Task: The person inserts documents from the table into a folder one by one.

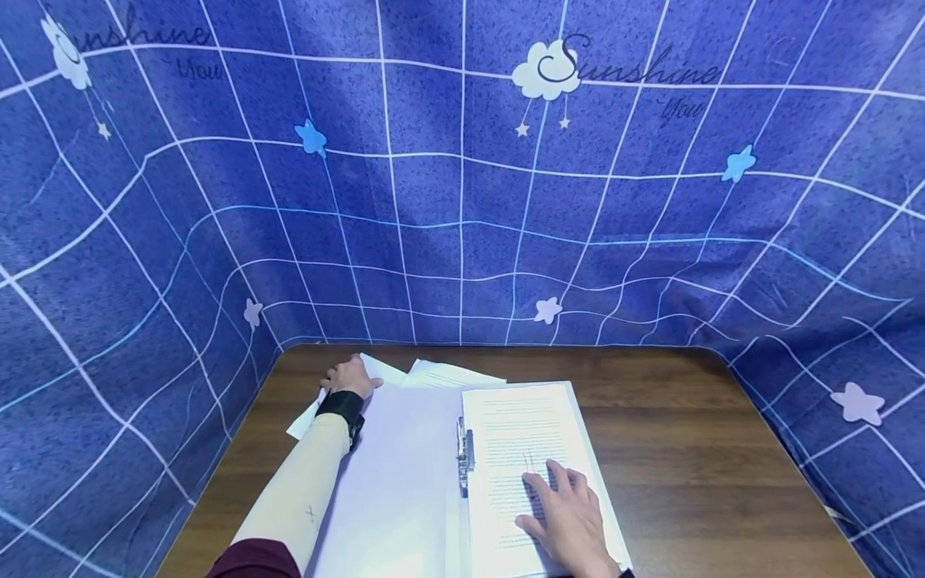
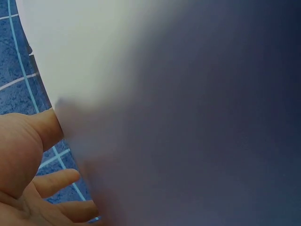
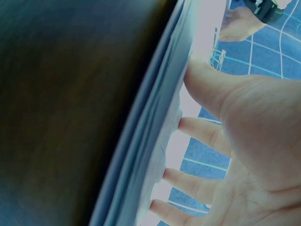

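In the head view a white folder lies spread out, its pale cover (image 1: 390,466) to the left and a stack of printed pages (image 1: 516,409) under a metal clip (image 1: 465,457) to the right. My left hand (image 1: 350,376) is at the cover's far left corner, thumb pointing right. In the left wrist view the thumb (image 2: 47,126) and fingers reach a pale surface (image 2: 99,47) that hides their tips. My right hand (image 1: 567,514) rests on the top page with fingers spread. From the right wrist view, its thumb and fingertips touch the page stack (image 3: 164,127) from above.
Loose white sheets (image 1: 451,373) stick out past the folder's far edge, and a sheet corner (image 1: 303,421) shows beside the left wrist. Brown wooden table (image 1: 694,457) extends to the right. A blue patterned curtain (image 1: 433,201) surrounds the back and sides.
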Available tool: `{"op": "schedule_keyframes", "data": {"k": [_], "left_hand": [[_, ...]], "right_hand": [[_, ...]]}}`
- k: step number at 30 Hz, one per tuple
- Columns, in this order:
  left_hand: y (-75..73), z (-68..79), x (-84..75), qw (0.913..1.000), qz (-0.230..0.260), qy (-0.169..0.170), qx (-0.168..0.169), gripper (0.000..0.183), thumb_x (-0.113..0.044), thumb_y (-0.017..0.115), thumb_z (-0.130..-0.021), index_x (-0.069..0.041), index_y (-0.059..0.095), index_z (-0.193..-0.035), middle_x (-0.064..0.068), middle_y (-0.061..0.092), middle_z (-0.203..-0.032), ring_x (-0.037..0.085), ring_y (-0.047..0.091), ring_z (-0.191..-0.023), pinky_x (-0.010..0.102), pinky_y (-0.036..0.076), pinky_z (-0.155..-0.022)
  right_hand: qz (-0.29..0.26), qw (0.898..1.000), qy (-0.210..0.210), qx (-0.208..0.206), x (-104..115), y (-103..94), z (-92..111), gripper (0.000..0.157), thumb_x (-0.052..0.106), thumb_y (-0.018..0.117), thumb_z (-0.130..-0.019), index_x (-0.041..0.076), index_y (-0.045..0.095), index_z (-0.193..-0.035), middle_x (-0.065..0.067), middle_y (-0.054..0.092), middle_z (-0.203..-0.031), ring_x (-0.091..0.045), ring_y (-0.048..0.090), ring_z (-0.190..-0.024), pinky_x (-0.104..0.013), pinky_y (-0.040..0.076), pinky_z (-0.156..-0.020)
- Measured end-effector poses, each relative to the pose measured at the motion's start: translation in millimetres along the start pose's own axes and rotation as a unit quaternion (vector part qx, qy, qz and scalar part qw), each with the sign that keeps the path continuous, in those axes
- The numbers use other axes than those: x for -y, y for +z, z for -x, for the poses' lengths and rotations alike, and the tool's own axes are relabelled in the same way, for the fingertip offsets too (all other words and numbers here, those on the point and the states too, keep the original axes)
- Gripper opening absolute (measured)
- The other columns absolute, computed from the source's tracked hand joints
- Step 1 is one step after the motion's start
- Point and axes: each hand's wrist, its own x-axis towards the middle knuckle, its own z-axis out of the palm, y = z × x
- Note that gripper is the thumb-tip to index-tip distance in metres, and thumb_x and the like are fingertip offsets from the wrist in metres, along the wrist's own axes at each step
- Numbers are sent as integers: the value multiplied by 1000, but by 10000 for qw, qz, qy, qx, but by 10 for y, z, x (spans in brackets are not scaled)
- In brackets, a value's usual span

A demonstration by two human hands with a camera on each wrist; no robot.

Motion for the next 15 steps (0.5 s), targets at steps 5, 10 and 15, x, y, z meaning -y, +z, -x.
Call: {"op": "schedule_keyframes", "data": {"k": [5, 10, 15], "left_hand": [[-10, -16, -16, 9999, 30, 81, -142, 82, -38, 78, -88, 6, 43, -148, 44, 51, -136, 64, 42, -127, 75, 33, -102], [1, -19, 6, 9995, 35, 153, -265, 81, -38, 81, -86, 5, 46, -145, 42, 55, -132, 62, 45, -123, 72, 37, -99], [15, -11, 30, 9991, 76, 187, -377, 83, -38, 84, -84, 6, 46, -144, 43, 55, -130, 62, 44, -123, 70, 39, -97]], "right_hand": [[-17, 10000, -21, -76, -3, -4, -5, 63, 47, 86, -78, 21, 68, -133, -23, 51, -147, -50, 47, -129, -68, 40, -99], [-21, 9999, -35, -108, -5, -2, 2, 62, 46, 86, -78, 20, 68, -132, -24, 52, -146, -50, 47, -128, -68, 39, -99], [9, 10000, -1, -69, 3, 2, 7, 62, 46, 86, -78, 20, 69, -131, -23, 51, -146, -49, 46, -128, -68, 39, -99]]}}
